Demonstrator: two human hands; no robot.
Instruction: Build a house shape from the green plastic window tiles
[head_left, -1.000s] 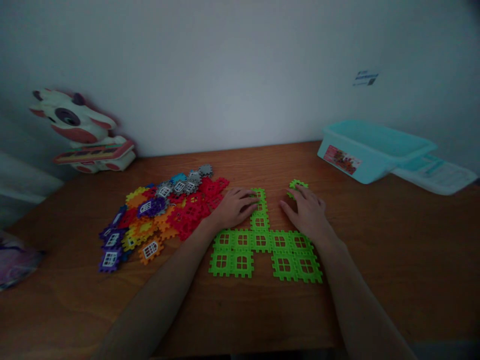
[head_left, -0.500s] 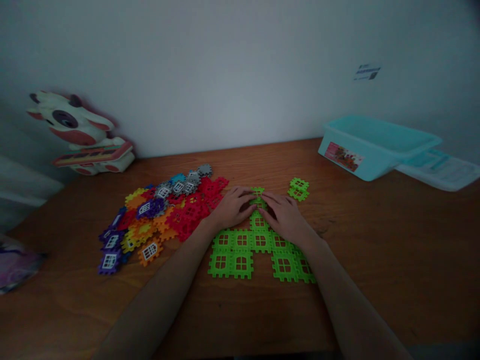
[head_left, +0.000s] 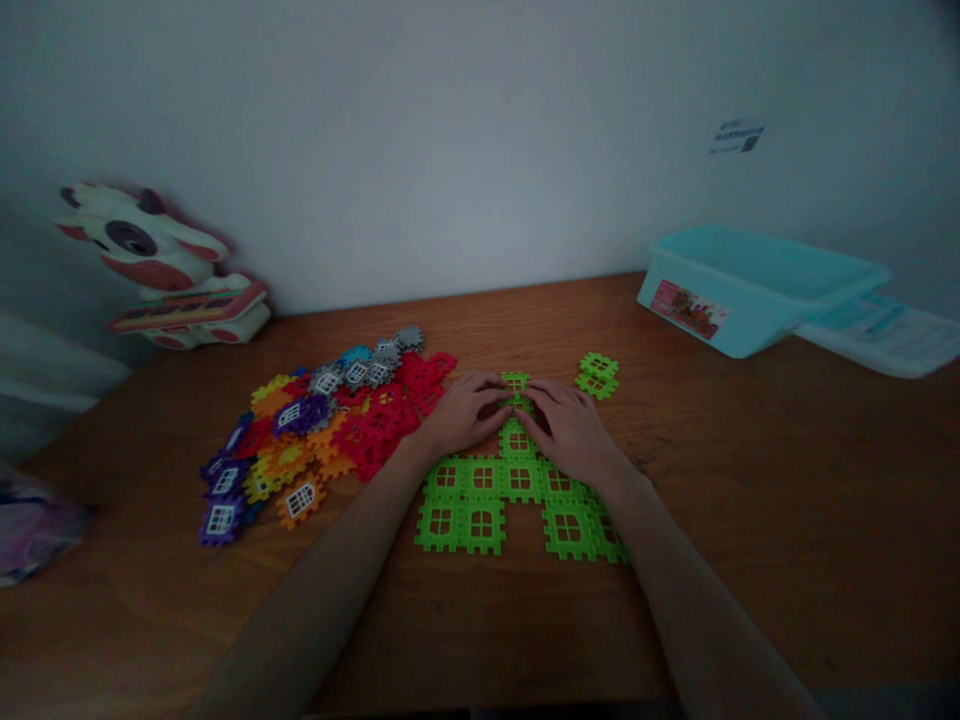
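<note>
Several green window-shaped interlocking tiles lie flat on the table, joined into one panel with a narrow column running away from me. My left hand grips the column's left edge between thumb and fingers, near its far end. On the opposite edge, my right hand has its thumb and fingertips on the same green tiles. The farthest green tile shows between my fingertips. My right forearm covers part of the panel's right side.
A heap of red tiles, with purple, orange, yellow and grey ones, lies to the left. Two loose green tiles sit beyond my right hand. A turquoise bin and its lid stand at right; a cow-shaped toy keyboard at back left.
Both hands stay at the column with almost the same grip. The view has shifted very slightly; the tiles look unmoved.
</note>
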